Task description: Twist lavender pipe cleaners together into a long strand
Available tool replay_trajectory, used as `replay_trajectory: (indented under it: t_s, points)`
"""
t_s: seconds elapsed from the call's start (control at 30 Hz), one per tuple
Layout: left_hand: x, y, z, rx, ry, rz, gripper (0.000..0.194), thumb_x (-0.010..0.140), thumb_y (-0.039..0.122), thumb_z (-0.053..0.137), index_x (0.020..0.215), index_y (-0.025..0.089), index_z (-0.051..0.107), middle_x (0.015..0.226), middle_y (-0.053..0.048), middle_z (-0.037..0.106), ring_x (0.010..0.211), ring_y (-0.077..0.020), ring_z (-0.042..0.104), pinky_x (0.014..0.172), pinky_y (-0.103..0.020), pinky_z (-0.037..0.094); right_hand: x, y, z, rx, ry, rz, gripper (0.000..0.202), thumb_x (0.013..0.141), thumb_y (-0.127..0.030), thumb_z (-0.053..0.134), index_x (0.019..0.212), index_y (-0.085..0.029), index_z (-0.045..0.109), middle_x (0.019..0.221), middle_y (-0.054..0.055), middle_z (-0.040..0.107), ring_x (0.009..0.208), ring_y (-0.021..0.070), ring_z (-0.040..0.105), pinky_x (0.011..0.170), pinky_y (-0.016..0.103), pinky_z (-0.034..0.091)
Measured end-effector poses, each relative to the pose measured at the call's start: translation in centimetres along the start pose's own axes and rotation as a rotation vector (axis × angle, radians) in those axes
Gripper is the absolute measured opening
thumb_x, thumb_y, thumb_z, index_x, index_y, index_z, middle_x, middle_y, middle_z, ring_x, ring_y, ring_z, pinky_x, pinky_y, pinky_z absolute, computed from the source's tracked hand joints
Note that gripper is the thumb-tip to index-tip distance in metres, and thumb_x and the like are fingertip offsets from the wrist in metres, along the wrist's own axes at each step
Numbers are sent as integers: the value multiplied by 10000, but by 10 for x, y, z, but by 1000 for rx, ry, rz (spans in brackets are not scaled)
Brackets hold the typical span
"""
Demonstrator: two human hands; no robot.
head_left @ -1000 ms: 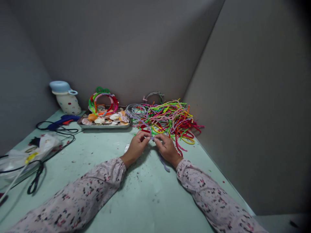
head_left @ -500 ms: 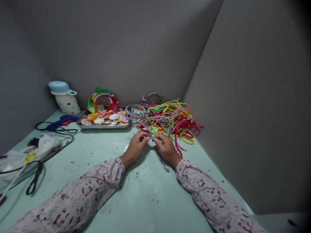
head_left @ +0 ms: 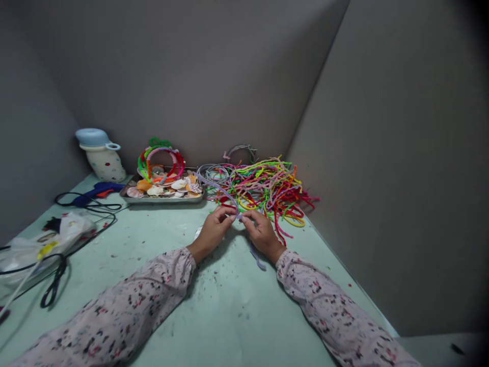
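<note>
Between my two hands a lavender pipe cleaner (head_left: pixel 223 189) is pinched near its middle. One end rises up and left toward the tray; the other hangs below my right palm. My left hand (head_left: pixel 213 228) is closed on it with thumb and fingertips. From the other side my right hand (head_left: pixel 263 233) pinches it, the fingertips of both hands nearly touching. Just beyond them lies a tangled heap of colourful pipe cleaners (head_left: pixel 267 183). What the fingertips cover at the pinch is hidden.
A metal tray (head_left: pixel 164 201) of seashells stands at the back, with wrapped colourful rings (head_left: pixel 179 165) on it. Left of it are a bottle (head_left: pixel 103 158), a blue glue gun (head_left: pixel 93 193), black cable (head_left: pixel 110 221) and a plastic bag (head_left: pixel 72 229). Grey wire coils (head_left: pixel 216 174) lie behind my hands.
The upper end of the lavender pipe cleaner has swung slightly up and to the right. Both hands stay in nearly the same place and keep their pinch.
</note>
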State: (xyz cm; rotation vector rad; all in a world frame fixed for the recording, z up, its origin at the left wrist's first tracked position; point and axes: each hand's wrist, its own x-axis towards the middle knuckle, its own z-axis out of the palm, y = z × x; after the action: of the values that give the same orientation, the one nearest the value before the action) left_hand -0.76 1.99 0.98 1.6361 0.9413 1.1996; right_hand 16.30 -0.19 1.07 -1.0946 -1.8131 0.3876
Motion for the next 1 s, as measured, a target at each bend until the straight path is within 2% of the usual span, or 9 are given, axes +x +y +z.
replay_trajectory:
  t_s: [0.37, 0.7, 0.87, 1.0]
  points:
    - [-1, 2, 2, -70, 21, -62, 155, 796, 267, 581, 899, 161, 627, 697, 12, 531, 553, -98, 465, 493, -215, 363, 0, 0, 0, -9, 6, -7, 137, 887, -248, 510, 920, -193, 631, 892, 47, 648, 869, 187, 597, 810, 314, 447]
    - [-2, 10, 3, -9, 8, -39, 141, 809, 249, 551, 872, 171, 649, 606, 33, 484, 553, -105, 443, 527, -220, 364, 1, 0, 0, -8, -3, 7, 143, 893, -262, 503, 915, -193, 627, 883, 43, 644, 862, 182, 594, 801, 303, 446]
    - [-2, 11, 4, -46, 43, -51, 140, 798, 266, 575, 882, 171, 633, 608, 38, 499, 538, -100, 439, 521, -220, 364, 1, 0, -1, 11, 4, 19, 150, 896, -272, 500, 919, -190, 624, 876, 37, 641, 848, 175, 594, 793, 293, 447]
    - [-2, 11, 3, -52, 18, -41, 159, 786, 279, 590, 893, 175, 645, 652, 26, 543, 556, -102, 450, 532, -222, 368, 1, -1, 0, 12, 6, 28, 152, 898, -272, 498, 918, -190, 625, 871, 37, 639, 843, 176, 594, 791, 296, 449]
